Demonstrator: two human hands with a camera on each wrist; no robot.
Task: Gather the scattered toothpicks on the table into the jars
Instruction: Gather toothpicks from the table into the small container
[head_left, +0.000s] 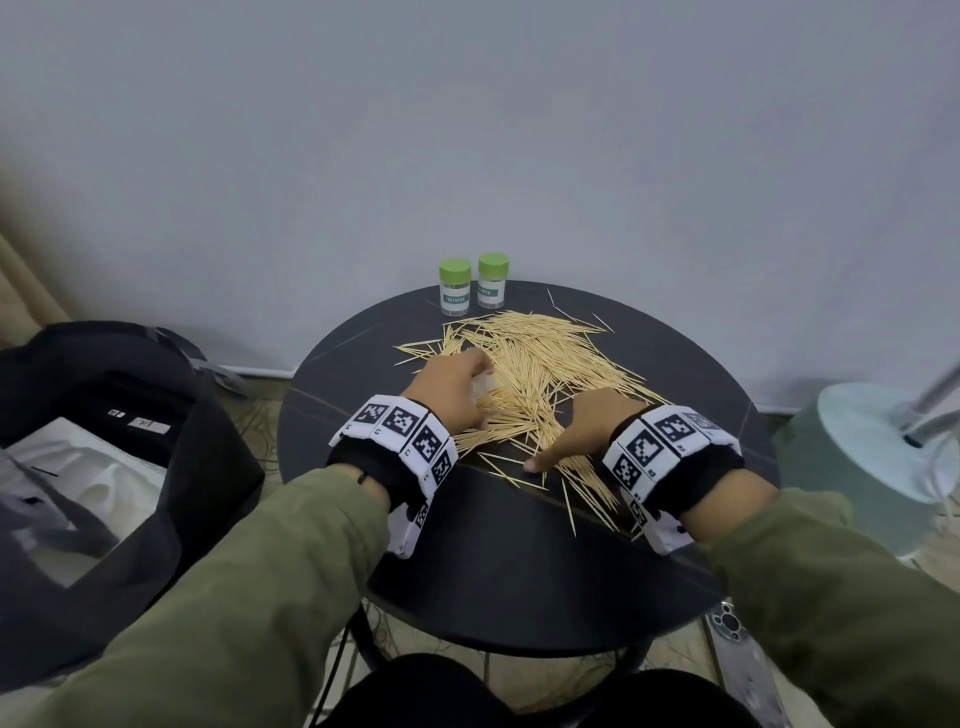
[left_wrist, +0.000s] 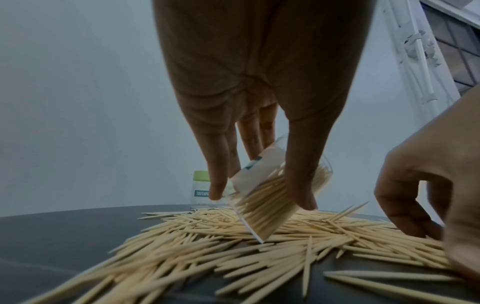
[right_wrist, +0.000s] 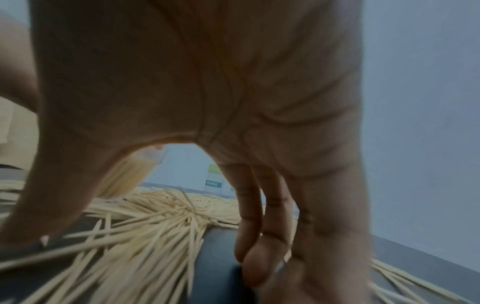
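The left hand (head_left: 451, 387) is gripping a clear open jar (left_wrist: 270, 193), tipped onto the toothpicks (head_left: 540, 364) and already part full. Those sticks are lying in a big pile on the dark table (head_left: 519, 571). The right hand (head_left: 582, 436) is pressing on the pile with fingers bent, pinching nothing I can see. This looks like the filling step. Next it should be pushing sticks toward the jar's mouth.

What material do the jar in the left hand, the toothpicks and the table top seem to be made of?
Jar: probably clear plastic, possibly glass; the sticks inside show through its wall, and it has a white label.
Toothpicks: pale wood or bamboo, matte, with pointed ends.
Table top: dark, smooth, faintly veined, like stone or a stone-look laminate; I cannot tell which.
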